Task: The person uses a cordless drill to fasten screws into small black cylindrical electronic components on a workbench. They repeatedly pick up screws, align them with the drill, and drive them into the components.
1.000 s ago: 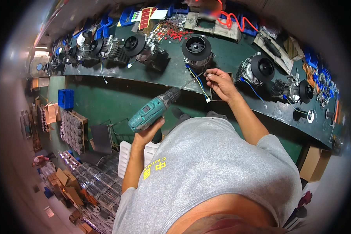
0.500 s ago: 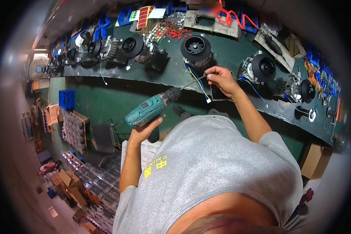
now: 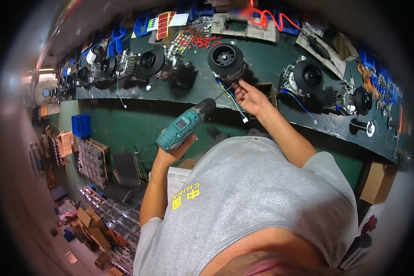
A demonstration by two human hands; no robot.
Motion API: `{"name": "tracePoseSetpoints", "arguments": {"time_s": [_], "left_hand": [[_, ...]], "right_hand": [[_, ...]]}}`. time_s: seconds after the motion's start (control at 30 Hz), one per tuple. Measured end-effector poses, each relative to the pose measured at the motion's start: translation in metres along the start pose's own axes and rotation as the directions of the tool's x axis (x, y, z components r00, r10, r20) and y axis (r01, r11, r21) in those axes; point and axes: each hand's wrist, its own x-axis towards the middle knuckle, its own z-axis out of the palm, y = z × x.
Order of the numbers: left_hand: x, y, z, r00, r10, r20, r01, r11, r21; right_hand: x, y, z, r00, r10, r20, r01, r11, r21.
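Observation:
My left hand [image 3: 178,151] is wrapped round the grip of a teal and black cordless drill [image 3: 181,126], its long thin bit pointing up and right at the bench edge. My right hand [image 3: 252,100] has thumb and fingers pinched by the bit's tip, low in front of a metal motor unit with a black fan wheel [image 3: 226,59]. What the pinch holds is too small to make out. Yellow and blue wires [image 3: 235,102] with a white plug hang from this unit over the bench edge, left of my right hand.
More fan units stand along the green bench [image 3: 267,60], one to the right [image 3: 308,77] and several to the left. Behind lie small red parts [image 3: 202,40], a red coiled hose [image 3: 267,20] and blue bins. An open box [image 3: 264,92] sits behind my right wrist.
The drill has moved up and slightly right, closer to the fan unit. My right hand's pinched fingers have shifted left and up, nearer the unit's base. The whole view has shifted slightly.

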Motion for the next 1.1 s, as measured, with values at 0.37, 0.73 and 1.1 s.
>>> {"name": "tracePoseSetpoints", "arguments": {"time_s": [0.37,0.73,1.1], "left_hand": [[0.025,0.016,-0.013,0.981,-0.099,0.167,0.084,0.992,0.091],[0.17,0.138,-0.036,0.797,-0.026,0.603,-0.259,0.887,0.382],[0.208,0.164,-0.014,0.743,-0.21,0.636,-0.207,0.831,0.517]], "right_hand": [[-0.004,0.005,0.0,0.991,-0.133,0.013,0.132,0.96,-0.247],[0.037,0.011,-0.006,0.364,-0.806,0.467,0.393,-0.321,-0.861],[0.061,0.012,-0.015,0.171,-0.791,0.588,0.492,-0.449,-0.746]]}}
